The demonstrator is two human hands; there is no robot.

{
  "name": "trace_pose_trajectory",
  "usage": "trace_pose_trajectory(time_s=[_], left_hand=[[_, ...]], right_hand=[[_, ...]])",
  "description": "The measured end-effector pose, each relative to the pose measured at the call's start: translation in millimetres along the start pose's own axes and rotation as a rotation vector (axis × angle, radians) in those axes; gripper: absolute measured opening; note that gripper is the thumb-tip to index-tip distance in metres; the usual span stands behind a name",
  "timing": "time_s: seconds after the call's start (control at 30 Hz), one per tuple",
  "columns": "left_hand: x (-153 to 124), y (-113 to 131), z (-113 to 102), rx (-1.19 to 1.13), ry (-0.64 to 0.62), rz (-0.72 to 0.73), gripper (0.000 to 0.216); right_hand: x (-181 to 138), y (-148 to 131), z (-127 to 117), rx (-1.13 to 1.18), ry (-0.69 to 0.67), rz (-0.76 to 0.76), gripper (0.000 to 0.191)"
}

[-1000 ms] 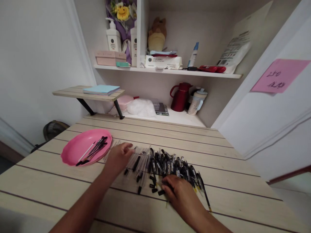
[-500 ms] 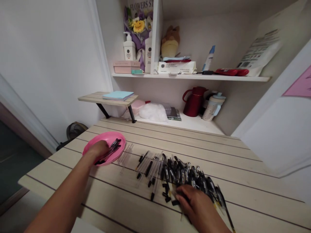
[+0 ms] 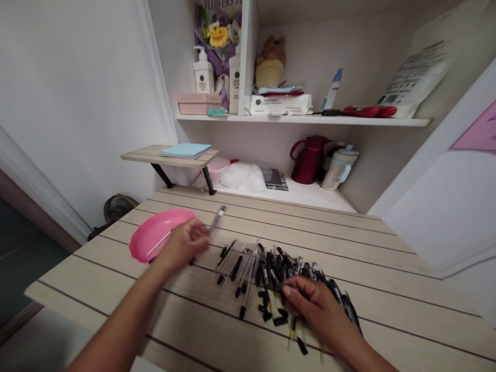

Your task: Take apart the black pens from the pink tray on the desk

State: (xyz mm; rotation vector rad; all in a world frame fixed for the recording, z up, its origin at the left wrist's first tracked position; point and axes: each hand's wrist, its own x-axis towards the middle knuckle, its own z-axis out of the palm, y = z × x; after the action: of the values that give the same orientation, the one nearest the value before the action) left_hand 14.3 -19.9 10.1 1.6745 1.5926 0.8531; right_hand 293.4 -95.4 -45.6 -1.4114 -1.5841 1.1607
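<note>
My left hand is closed around a clear pen barrel that sticks up and to the right, just right of the pink dish. My right hand rests on the near side of a heap of black pens on the wooden table, its fingers curled over small black caps; what they pinch is hidden. Loose clear barrels lie between the two hands.
Behind the table, a low shelf holds a red jug, a beige cup and a white bag. A small riser with blue notebooks stands at the back left. The table's left edge drops off near the dish.
My left hand went from the loose barrels into the pink dish, then came out to its right with a clear barrel raised. My right hand shifted slightly along the near edge of the pile.
</note>
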Motion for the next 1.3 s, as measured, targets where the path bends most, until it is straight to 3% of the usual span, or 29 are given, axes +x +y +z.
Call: trace_pose_trajectory(time_s=[0.07,0.13,0.2,0.27,0.33,0.4,0.5,0.57,0.67,0.73,0.87,0.93,1.03,1.17,1.3], left_hand=[[-24,17,43,-0.227,-0.233,0.035,0.027],[-45,27,80,-0.281,-0.325,0.043,0.023],[-60,31,104,-0.215,-0.27,0.141,0.016],[-67,30,115,-0.192,-0.195,0.218,0.01],[-69,27,116,-0.292,-0.251,0.131,0.007],[-69,22,111,-0.467,-0.416,-0.073,0.009],[-66,13,103,-0.629,-0.548,-0.261,0.017],[-64,8,101,-0.64,-0.528,-0.281,0.02],[-61,4,106,-0.635,-0.494,-0.269,0.022],[-60,2,111,-0.641,-0.496,-0.247,0.022],[-60,0,118,-0.646,-0.509,-0.237,0.021],[-60,1,119,-0.632,-0.492,-0.24,0.021],[-61,6,122,-0.603,-0.459,-0.219,0.021],[-61,13,129,-0.532,-0.427,-0.161,0.02],[-60,19,130,-0.463,-0.35,-0.065,0.018]], right_hand=[[5,-8,8,0.286,0.023,0.03,0.032],[8,-13,17,0.469,0.074,0.02,0.038],[11,-13,25,0.542,0.142,0.009,0.034],[13,-10,26,0.574,0.189,0.024,0.029],[17,-9,14,0.639,0.236,0.035,0.029],[20,-11,-9,0.734,0.326,0.007,0.028],[24,-14,-45,0.769,0.483,-0.114,0.026],[22,-12,-55,0.626,0.382,-0.056,0.028],[18,-3,-41,0.33,0.141,0.072,0.031],[14,4,-25,0.109,0.069,0.071,0.028],[10,3,-11,-0.346,0.118,-0.033,0.022],[9,-2,-13,-0.424,0.192,-0.067,0.021],[10,-9,-14,-0.229,0.189,-0.062,0.024],[14,-6,-1,0.277,0.087,0.141,0.031],[17,-5,5,0.403,0.163,0.151,0.028]])
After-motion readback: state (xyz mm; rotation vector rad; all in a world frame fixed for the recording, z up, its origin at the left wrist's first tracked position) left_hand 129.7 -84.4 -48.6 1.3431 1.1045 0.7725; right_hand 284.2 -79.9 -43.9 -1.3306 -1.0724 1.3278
